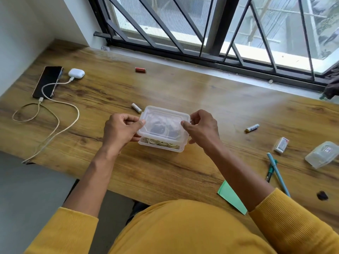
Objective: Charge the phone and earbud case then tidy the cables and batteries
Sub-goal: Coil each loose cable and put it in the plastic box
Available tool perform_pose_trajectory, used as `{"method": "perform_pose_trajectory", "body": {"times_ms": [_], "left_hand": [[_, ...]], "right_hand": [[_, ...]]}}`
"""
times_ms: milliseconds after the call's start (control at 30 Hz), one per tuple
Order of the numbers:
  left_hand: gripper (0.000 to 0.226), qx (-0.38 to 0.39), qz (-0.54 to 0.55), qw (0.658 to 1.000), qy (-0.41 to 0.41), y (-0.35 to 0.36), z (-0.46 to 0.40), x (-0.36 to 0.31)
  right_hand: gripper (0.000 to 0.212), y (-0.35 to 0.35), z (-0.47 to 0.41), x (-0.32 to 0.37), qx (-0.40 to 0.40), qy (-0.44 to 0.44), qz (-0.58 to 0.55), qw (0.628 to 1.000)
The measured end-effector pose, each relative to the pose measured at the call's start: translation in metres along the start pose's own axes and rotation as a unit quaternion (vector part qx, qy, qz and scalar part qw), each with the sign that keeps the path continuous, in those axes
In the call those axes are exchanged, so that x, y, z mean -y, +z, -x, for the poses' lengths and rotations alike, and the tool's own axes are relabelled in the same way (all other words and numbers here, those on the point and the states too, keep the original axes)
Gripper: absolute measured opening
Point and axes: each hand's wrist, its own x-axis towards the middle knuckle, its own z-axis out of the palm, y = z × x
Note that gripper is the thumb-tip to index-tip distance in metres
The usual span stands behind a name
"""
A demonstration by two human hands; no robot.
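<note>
Holding a clear lid [163,123] by its two short ends, the person is keeping it tilted just above a small clear box [161,145] in the middle of the wooden desk [183,85]. The left hand [120,132] is pinching the lid's left end between thumb and curled fingers, and the right hand [201,130] is pinching the right end in the same way. Coiled pale cables [161,143] are lying inside the box.

At about ten o'clock from the box, a dark phone [48,80] is lying flat with a white cable [55,114] plugged in its near end. A white earbud case [76,73] is sitting just beside the phone, with its own cable plugged in.

Loose batteries are lying apart on the desk: a red battery [140,70] at twelve o'clock, a white battery [136,107] near the box at eleven o'clock, and another white battery [252,128] at three o'clock. Farther at three o'clock are lying a small battery pack [281,145], a second clear container [321,157], two pens [276,171] and a green paper [232,199].
</note>
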Motion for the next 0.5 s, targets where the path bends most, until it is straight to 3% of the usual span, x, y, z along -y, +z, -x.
{"method": "perform_pose_trajectory", "body": {"times_ms": [167,500], "left_hand": [[0.021,-0.021,-0.145,0.987,0.058,0.001,-0.003,0.008],[0.014,0.014,-0.094,0.995,0.03,-0.003,-0.007,0.008]], "right_hand": [[0.026,0.001,-0.001,-0.009,-0.007,-0.012,0.016,1.0],[0.025,0.004,-0.002,-0.015,-0.016,-0.03,0.056,0.998]]}}
